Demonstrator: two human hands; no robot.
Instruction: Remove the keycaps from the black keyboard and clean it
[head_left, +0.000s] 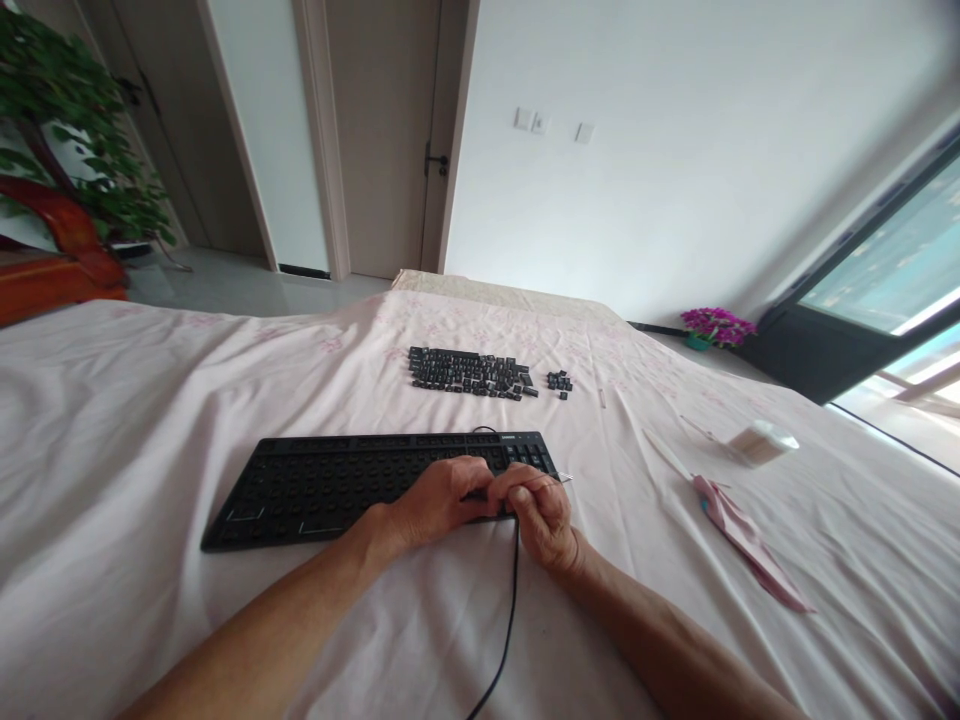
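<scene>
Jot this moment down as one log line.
left hand: at keyboard | right hand: at keyboard's right end | loose keycaps: beyond keyboard | cable: toward wearer | grip: unclear

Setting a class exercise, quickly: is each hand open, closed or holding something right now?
Left hand: bent over the black rectangular plastic keyboard; any grip cannot be told.
Right hand: fingers curled; whether holding anything cannot be told.

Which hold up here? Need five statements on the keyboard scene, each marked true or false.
1. The left hand and right hand are at the right half of the keyboard. True.
2. All loose keycaps sit in one cluster. False: a large cluster and a small cluster lie beyond the keyboard.
3. A black cable reaches the picture's bottom edge. True.
4. The potted flowers are yellow. False: magenta flowers.
</scene>
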